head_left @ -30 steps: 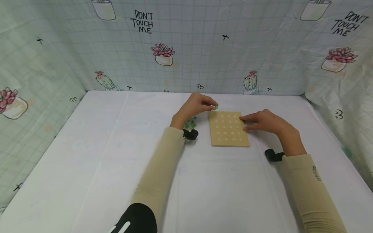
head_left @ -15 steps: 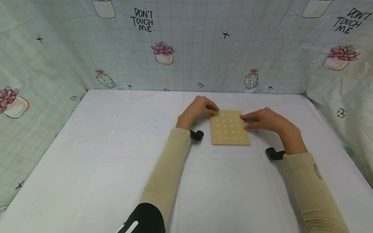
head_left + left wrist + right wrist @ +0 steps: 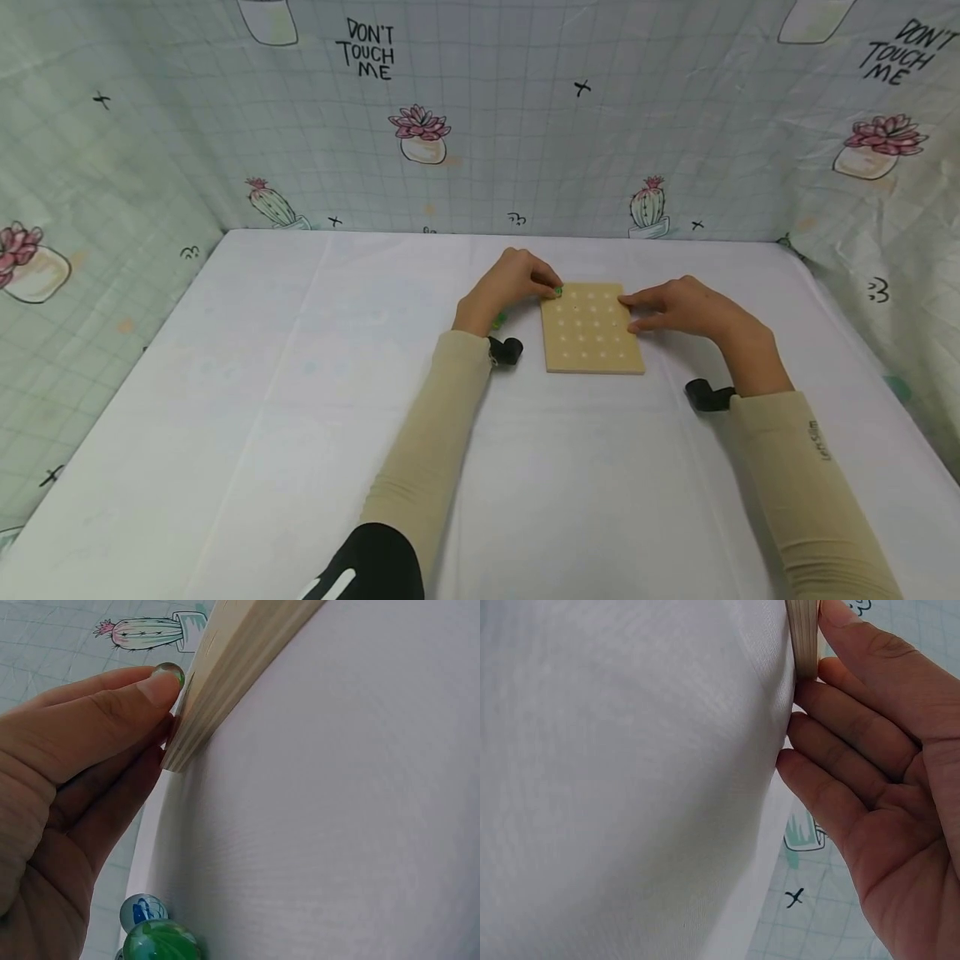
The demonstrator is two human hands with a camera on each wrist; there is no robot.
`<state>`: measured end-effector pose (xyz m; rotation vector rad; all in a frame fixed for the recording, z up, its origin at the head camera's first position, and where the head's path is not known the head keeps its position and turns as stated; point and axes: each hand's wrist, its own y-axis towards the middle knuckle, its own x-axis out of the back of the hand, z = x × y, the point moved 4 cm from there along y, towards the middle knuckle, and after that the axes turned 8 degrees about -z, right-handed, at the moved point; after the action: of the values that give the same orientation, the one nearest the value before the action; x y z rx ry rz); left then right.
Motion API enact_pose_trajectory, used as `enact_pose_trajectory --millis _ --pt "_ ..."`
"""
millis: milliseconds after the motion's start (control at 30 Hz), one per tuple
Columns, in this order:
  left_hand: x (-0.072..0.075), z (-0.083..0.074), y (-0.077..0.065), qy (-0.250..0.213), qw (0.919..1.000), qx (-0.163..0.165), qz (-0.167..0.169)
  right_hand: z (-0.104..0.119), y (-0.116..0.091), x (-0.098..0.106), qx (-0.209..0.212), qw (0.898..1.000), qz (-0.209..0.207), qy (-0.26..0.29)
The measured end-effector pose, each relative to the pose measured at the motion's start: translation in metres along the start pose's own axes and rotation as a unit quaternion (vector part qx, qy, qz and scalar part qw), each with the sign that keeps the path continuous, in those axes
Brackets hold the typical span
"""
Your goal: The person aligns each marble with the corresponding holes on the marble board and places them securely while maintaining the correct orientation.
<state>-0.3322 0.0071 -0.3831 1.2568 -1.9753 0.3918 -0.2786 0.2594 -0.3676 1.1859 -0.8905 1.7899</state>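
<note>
A square wooden board (image 3: 592, 346) with rows of small round hollows lies flat on the white table. At its far left corner my left hand (image 3: 510, 282) pinches a green glass marble (image 3: 171, 673) between thumb and finger, and the marble sits right at the board's surface. My right hand (image 3: 692, 313) rests against the board's right side, its fingers lightly bent and their tips at the edge; the right wrist view shows these fingers (image 3: 840, 742) beside the plywood edge (image 3: 803, 645).
Loose marbles, one green (image 3: 161, 942) and one blue and clear (image 3: 144, 909), lie left of the board, mostly hidden behind the left wrist in the head view. A printed cloth backdrop (image 3: 480, 125) rises behind the table (image 3: 300, 400).
My left hand has come slightly right and down, bringing the marble from above the board's far left corner onto it, then stayed there. The right hand has kept its place at the edge.
</note>
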Motion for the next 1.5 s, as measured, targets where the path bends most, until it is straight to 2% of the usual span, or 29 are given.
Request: enact_pose_trajectory --millis 333,533,733,1000,1167,1300,1500 --pt "0.000 -0.003 0.000 0.009 1.0000 -0.004 0.002 -0.001 -0.001 0.000 -0.005 1.000 0.003 0.004" --pt "0.011 0.003 -0.004 0.032 0.9993 -0.020 -0.003 -0.001 0.002 0.001 -0.001 1.000 0.000 0.004" --pt "0.038 0.011 -0.016 0.048 0.9987 -0.017 0.000 0.002 0.003 0.003 -0.006 1.000 0.004 0.005" --pt "0.068 0.006 -0.032 0.074 0.9967 -0.025 0.023 0.000 0.001 0.003 -0.016 1.000 0.016 -0.001" --pt "0.077 0.004 -0.044 0.096 0.9940 -0.022 0.047 -0.001 0.002 0.000 -0.013 1.000 0.011 0.003" --pt "0.081 0.004 -0.054 0.115 0.9912 -0.031 0.057 -0.003 0.003 0.000 -0.012 1.000 0.004 0.004" --pt "0.077 0.007 -0.073 0.125 0.9884 -0.039 0.077 -0.004 0.003 0.000 -0.016 1.000 0.002 0.006"
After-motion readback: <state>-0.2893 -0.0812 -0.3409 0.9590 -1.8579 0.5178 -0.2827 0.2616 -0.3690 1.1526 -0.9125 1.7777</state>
